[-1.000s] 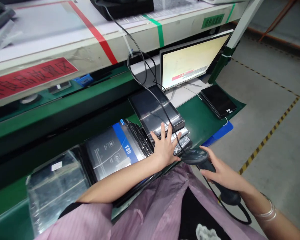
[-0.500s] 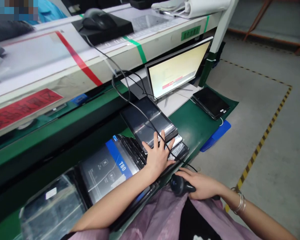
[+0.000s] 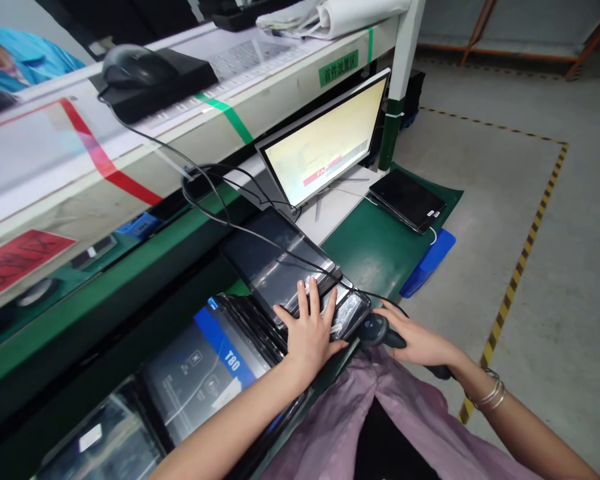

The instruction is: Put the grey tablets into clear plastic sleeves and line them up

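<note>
My left hand [image 3: 311,333] lies with fingers spread on the near end of a stack of tablets [image 3: 275,253], several of them wrapped in clear film. Wrapped round a black handheld barcode scanner [image 3: 380,330], my right hand [image 3: 420,341] stays close to the stack's near right corner. The scanner's black cable [image 3: 300,257] runs over the tablets and up to the left. Left of the stack, under my left forearm, are packaged tablets, the top one marked T80 [image 3: 220,373]. Another film-wrapped tablet [image 3: 105,440] sits at the lower left, partly cut off by the frame.
A lit monitor [image 3: 330,147] stands behind the stack on a white board. Farther right, a black tablet [image 3: 410,197] lies on the green mat [image 3: 350,233]. A raised white shelf [image 3: 265,107] carries a mouse [image 3: 135,67]. Someone in blue sits beyond the shelf.
My right hand has brought the scanner rightward and slightly up, nearer the tablets' edge. My left hand has slid a little toward me on the stack. The whole view has shifted slightly.
</note>
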The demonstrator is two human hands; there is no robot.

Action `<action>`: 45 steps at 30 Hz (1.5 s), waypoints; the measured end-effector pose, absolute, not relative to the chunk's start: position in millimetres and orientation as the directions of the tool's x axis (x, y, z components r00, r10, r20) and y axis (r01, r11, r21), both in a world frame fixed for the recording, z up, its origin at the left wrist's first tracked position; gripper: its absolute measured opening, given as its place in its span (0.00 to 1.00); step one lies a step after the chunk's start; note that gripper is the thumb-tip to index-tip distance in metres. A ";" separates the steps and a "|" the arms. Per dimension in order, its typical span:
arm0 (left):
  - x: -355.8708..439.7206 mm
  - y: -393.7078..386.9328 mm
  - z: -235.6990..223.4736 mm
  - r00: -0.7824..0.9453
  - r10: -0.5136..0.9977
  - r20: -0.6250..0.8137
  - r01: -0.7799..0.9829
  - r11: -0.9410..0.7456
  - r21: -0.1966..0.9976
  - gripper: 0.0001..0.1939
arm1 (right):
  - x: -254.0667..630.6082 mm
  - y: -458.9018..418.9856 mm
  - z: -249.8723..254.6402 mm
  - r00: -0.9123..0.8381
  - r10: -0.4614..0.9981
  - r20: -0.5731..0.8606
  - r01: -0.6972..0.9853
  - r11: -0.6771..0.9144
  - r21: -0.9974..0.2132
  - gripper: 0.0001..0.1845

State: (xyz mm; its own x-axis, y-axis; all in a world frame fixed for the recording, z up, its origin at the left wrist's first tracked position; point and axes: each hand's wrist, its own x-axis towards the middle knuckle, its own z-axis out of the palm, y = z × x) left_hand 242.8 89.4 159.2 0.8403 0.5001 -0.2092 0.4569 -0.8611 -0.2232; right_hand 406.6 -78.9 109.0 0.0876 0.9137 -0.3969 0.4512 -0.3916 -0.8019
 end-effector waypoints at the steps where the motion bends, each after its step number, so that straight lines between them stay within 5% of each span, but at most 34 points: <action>1: 243.5 88.7 159.1 0.838 0.503 -0.211 0.460 -0.860 -0.222 0.58 | 409.0 -79.6 107.3 0.076 0.919 -0.387 0.446 -0.379 -0.811 0.45; 14: 246.4 90.5 160.2 0.829 0.512 -0.225 0.474 -0.857 -0.202 0.55 | 424.0 -85.9 101.2 0.131 0.922 -0.364 0.420 -0.384 -0.822 0.45; 20: 244.8 96.2 168.7 0.840 0.481 -0.252 0.454 -0.877 -0.159 0.52 | 436.4 -90.2 90.3 0.190 0.951 -0.243 0.475 -0.305 -0.825 0.42; 25: 228.9 124.5 179.2 0.865 0.490 -0.112 0.501 -0.859 0.111 0.33 | 453.3 -85.2 68.9 0.322 0.915 -0.243 0.487 -0.380 -0.786 0.41; 28: 217.9 145.9 180.1 0.755 0.652 0.069 0.609 -0.735 0.298 0.29 | 461.5 -66.7 49.4 0.382 0.896 -0.227 0.499 -0.407 -0.765 0.43; 31: 210.1 165.0 177.3 0.580 0.802 0.144 0.737 -0.592 0.327 0.30 | 466.4 -39.3 30.6 0.376 0.904 -0.204 0.515 -0.387 -0.765 0.43; 37: 204.5 186.8 172.0 0.349 0.936 -0.052 0.863 -0.300 0.406 0.37 | 470.7 14.5 2.1 0.322 0.923 -0.211 0.537 -0.361 -0.762 0.44; 45: 212.1 197.9 180.6 0.321 0.933 -0.165 0.893 -0.240 0.382 0.32 | 481.8 43.0 -1.0 0.308 0.924 -0.225 0.592 -0.371 -0.716 0.41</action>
